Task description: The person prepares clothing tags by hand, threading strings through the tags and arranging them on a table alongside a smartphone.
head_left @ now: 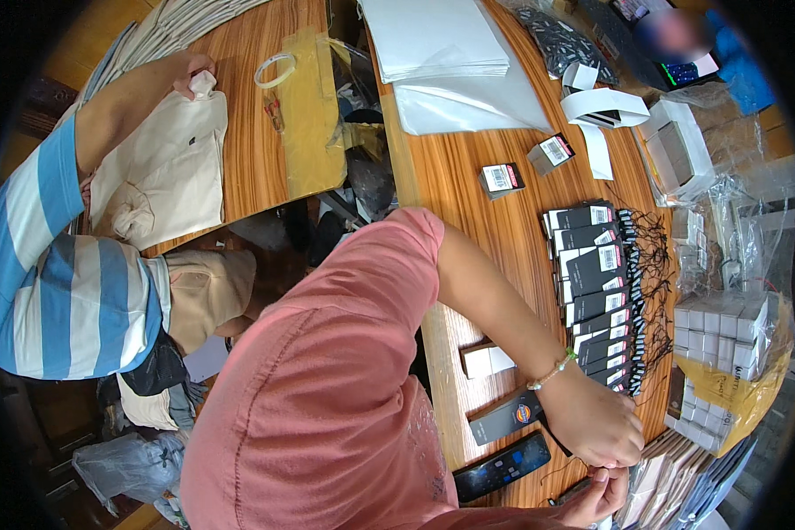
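Note:
My left hand point(594, 426), wearing a beaded bracelet point(552, 371), is closed with its fingertips bent down toward my right hand point(596, 499). The right one is pinched just below it, and the fingertips meet or nearly meet. What they hold is hidden or too small to make out. A thin black cord point(552, 477) runs on the table beside them. Under my left wrist lies a black hang tag point(508, 417) with a round emblem. Close by are a phone point(502, 466) with its screen lit and a white-and-dark small box point(486, 361).
Overlapping black tags point(592, 291) with corded ends lie beyond my forearm. Two small labelled stacks point(502, 179) stand farther off, near white sheets point(442, 53). A plastic-wrapped carton block point(724, 344) is at right. Left, a person in a striped shirt point(71, 300) handles beige cloth point(172, 163).

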Tool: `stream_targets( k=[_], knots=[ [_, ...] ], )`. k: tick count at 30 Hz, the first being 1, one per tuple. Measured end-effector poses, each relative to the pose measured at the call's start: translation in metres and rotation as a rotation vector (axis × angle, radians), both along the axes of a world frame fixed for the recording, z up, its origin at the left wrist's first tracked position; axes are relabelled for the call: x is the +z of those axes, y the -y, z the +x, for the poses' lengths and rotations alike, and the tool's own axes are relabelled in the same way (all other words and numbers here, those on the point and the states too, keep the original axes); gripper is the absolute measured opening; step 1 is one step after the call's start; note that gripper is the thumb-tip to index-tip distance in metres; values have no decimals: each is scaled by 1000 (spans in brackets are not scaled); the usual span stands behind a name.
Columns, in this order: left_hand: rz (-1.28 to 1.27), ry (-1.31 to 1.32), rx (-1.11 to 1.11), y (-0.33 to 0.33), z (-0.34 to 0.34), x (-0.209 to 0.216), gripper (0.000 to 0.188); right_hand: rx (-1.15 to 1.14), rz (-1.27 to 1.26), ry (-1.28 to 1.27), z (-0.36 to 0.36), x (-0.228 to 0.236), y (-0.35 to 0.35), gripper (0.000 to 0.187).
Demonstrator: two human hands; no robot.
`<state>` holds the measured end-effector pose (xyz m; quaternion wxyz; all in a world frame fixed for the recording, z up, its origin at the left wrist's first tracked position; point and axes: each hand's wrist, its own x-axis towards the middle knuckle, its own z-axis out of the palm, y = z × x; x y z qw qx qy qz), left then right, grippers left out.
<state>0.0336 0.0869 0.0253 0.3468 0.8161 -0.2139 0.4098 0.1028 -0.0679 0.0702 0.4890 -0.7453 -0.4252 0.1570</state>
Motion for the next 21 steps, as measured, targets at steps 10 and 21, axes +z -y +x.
stream_targets(
  k=[10,21],
  knots=[
    [31,11,17,1,-1,-2,20,79,-102,-1,13,-1,11,22],
    [-521,-447,-609,-15,4,3,19,191,81,-94,31,-23,7,26]
  ],
)
